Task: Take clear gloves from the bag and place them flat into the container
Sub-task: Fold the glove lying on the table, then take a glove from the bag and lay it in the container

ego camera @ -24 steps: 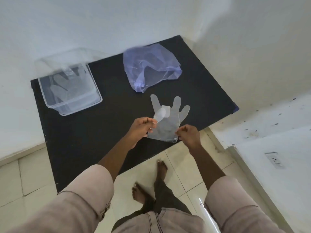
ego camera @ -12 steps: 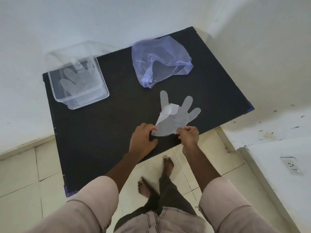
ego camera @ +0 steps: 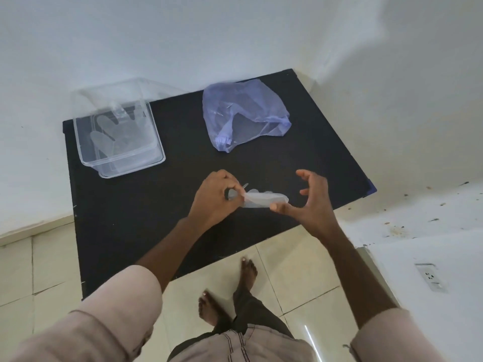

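A clear glove (ego camera: 262, 199) hangs bunched and edge-on just above the black table (ego camera: 146, 226), near its front edge. My left hand (ego camera: 215, 197) is shut on the glove's left end. My right hand (ego camera: 311, 202) is beside the glove's right end with fingers spread apart; its thumb tip touches the glove. The clear container (ego camera: 83, 142) stands at the table's back left with clear gloves (ego camera: 117, 131) lying flat inside. The pale purple bag (ego camera: 244, 116) lies crumpled at the back middle.
White walls border the table at the back and right. The container's clear lid (ego camera: 109, 91) leans against the back wall. A white ledge with a socket (ego camera: 430, 279) is at the right. My bare feet (ego camera: 230, 293) stand on the tiled floor below the table's front edge.
The glove, spread flat on the table before, is now lifted and bunched in my left hand. My right hand has let go of its cuff and opened.
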The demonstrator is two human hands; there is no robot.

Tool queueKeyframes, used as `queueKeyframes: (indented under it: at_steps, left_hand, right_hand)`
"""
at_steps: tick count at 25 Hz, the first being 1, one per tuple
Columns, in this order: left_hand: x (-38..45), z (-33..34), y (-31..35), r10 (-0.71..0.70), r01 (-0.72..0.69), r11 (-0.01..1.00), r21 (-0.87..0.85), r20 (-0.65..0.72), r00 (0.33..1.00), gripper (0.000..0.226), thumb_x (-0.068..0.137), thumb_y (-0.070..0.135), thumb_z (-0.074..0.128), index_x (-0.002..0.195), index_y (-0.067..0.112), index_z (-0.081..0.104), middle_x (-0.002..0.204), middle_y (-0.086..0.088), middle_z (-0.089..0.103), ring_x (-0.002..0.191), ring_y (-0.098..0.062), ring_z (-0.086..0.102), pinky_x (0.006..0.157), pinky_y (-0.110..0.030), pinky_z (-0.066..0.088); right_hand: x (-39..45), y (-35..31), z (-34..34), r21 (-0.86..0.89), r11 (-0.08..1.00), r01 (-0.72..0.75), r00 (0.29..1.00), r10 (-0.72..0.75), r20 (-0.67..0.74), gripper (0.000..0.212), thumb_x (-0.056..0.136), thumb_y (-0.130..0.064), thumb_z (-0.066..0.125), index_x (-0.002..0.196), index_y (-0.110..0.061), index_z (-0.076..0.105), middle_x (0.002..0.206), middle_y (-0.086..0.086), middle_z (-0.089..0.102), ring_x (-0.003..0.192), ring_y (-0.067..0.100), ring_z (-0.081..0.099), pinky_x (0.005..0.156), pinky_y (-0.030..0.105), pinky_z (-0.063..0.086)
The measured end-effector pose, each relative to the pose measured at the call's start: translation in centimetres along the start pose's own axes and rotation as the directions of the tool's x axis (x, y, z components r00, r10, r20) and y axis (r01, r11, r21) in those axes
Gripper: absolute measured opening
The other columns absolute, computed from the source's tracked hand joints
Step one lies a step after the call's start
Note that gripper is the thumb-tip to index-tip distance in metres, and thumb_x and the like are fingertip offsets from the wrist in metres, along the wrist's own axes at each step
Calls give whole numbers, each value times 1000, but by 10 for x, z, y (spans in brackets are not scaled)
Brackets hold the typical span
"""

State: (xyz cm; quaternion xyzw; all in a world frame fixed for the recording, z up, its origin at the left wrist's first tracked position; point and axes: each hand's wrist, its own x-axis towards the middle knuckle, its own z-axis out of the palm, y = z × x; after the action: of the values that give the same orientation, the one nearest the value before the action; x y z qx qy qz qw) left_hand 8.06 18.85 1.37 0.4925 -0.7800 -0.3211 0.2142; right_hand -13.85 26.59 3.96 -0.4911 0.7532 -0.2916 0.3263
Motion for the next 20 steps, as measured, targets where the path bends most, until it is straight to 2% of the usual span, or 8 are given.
queueKeyframes:
  at_steps: [2,4,6,9,12,16,18,20]
  left_hand:
    - [11,-22,11,9,-10,996,-85,-9,1000,7,77,14,78,84,14,77,94,-2,68,86,-15,62,77,-32,54]
    - [19,-40,20,-17,16,991,-132,-4,1000,5,77,13,77,81,16,78,89,-1,69,81,-14,63,72,-29,54]
    - [24,-57,26,-55,59,986,-158,31,998,7,78,13,77,78,20,77,85,-1,70,76,-14,64,64,-23,53]
    - [26,-85,28,-109,119,972,-200,60,992,4,80,14,76,78,17,77,81,-5,73,71,-19,69,51,-16,53]
    - [25,-118,30,-124,135,937,-321,57,991,16,76,12,79,91,14,77,92,-9,75,79,-26,72,58,-30,61]
    - [22,-157,34,80,-25,883,-469,97,992,52,66,1,81,115,16,69,111,-5,70,94,-23,70,68,-42,62]
    - [22,-169,31,63,-14,901,-433,99,993,47,67,3,82,111,13,70,85,0,73,77,-17,70,67,-43,62]
    - [23,-180,22,1,31,929,-369,87,996,32,70,4,83,100,9,72,66,1,64,63,-14,64,62,-39,61]
  right_hand:
    - [10,-7,-11,-235,961,146,979,-106,172,105,57,-56,86,143,-32,31,144,-5,34,108,13,52,81,25,49]
    - [20,-22,-10,-323,921,220,951,-129,280,99,60,-46,88,142,-30,37,148,2,39,115,17,52,94,37,50]
    - [27,-42,-3,-244,924,293,933,-221,285,69,71,-33,85,132,-24,53,134,5,54,111,17,56,98,41,51]
    - [31,-71,3,-95,930,355,930,-341,138,16,91,-21,66,106,-18,71,104,4,69,91,14,66,90,37,57]
    - [30,-105,-2,37,934,356,934,-357,12,14,92,-16,62,96,-16,76,92,0,73,84,10,69,79,26,58]
    - [27,-162,-15,206,901,381,919,-393,18,12,89,-16,65,91,-14,77,88,9,75,79,20,70,59,27,55]
    - [27,-187,-24,269,884,383,916,-400,9,10,88,-13,67,87,-9,75,83,16,73,72,21,67,54,27,51]
    - [26,-204,-34,315,871,377,914,-404,25,9,86,-11,68,80,-7,74,73,11,70,64,15,62,50,24,48]
